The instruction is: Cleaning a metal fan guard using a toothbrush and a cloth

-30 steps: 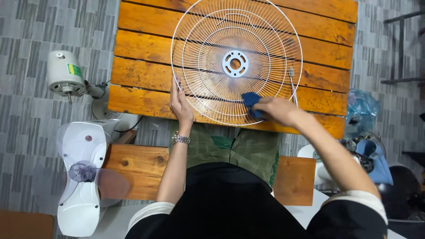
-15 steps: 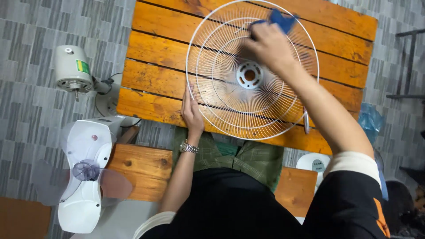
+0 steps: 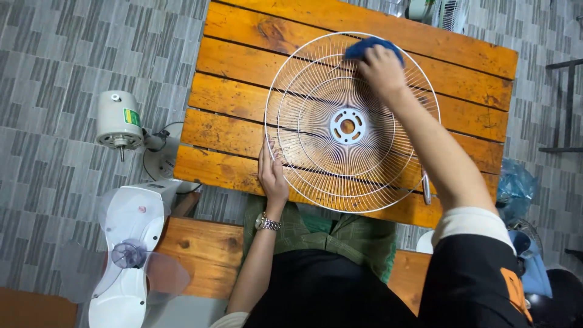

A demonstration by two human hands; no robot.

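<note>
A round white wire fan grille (image 3: 316,130) lies flat on an orange slatted wooden table (image 3: 243,73). My left hand (image 3: 271,175), with a metal watch on the wrist, holds the grille's near-left rim. My right hand (image 3: 381,70) reaches over the grille to its far rim and presses a blue cloth (image 3: 367,47) against the wires. The grille's white hub ring (image 3: 347,126) sits in the middle, uncovered.
On the tiled floor to the left stand a white fan motor head (image 3: 118,121) and a white fan base with a clear blade (image 3: 130,255). A wooden bench (image 3: 200,255) is under me. A blue plastic bag (image 3: 515,188) lies at the right.
My right hand with the blue cloth has swept from the grille's near rim across to its far rim. The left hand has stayed on the near-left rim.
</note>
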